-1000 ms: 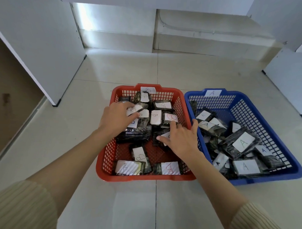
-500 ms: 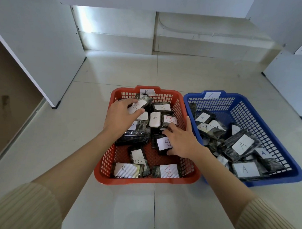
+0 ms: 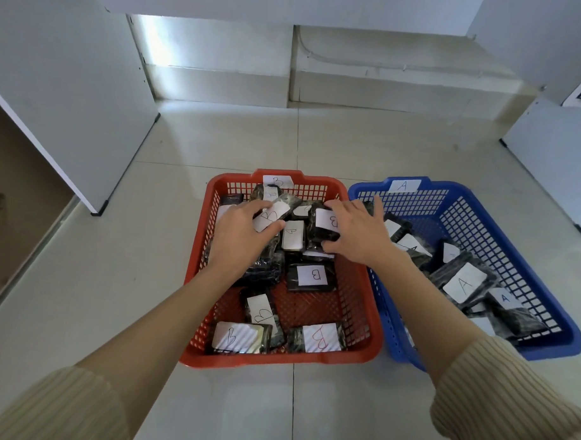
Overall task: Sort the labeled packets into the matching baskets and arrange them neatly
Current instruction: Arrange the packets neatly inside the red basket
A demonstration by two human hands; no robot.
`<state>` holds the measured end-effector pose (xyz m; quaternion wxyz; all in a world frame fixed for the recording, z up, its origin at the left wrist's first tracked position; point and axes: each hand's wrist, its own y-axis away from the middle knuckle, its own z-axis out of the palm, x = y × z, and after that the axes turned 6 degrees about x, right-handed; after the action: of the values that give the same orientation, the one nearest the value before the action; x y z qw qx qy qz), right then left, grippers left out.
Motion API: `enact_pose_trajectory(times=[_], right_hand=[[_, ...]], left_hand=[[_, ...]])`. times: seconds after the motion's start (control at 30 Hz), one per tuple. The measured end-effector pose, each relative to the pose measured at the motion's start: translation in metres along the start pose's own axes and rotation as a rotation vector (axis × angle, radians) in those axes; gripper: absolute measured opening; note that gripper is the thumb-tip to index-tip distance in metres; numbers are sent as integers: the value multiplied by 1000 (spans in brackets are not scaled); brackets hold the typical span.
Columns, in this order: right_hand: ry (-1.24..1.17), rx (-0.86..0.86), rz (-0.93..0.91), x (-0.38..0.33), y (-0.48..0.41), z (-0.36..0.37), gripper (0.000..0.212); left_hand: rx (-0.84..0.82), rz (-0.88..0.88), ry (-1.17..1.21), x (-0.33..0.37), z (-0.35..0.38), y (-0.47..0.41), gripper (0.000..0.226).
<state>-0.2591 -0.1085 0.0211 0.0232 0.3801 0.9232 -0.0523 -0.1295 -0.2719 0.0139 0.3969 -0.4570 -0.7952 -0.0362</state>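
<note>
floor: pale glossy tiles.
room: white panels at left and right; low ledge behind.
baskets: red basket tagged b; blue basket tagged a, just beside it.
packets: b packets in red, a packets in blue.
left hand: curled, pinching slanted b packet.
right hand: thumb and fingers clamp second b packet.
hidden: blue basket's near-left wall partly behind right forearm.

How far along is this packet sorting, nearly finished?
Sorting looks done: readable labels in the red basket say B, those in the blue basket say A, matching their rim tags. In hand: the left grip holds one B packet, the right grip another. Left: tidying, since both heaps lie jumbled.
</note>
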Motion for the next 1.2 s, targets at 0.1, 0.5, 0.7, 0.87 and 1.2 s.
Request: enact_pose_trajectory(times=[0.1,0.5,0.7,0.87,1.2], right_hand=[[46,-31,-47,1,-20,3,72],[-30,-110,-26,-2,-67,16,73],[-128,-5,15,1,-50,9,77],[-174,44,59,16,-4,13,62],[-224,31,29,18,23,19,53]], left_hand=[[1,-1,-1,2,5,2,47],[34,-9,24,-7,10,-9,47],[-11,195,-92,0,10,2,46],[-157,477,-286,12,28,33,45],[-460,439,-482,21,73,43,41]])
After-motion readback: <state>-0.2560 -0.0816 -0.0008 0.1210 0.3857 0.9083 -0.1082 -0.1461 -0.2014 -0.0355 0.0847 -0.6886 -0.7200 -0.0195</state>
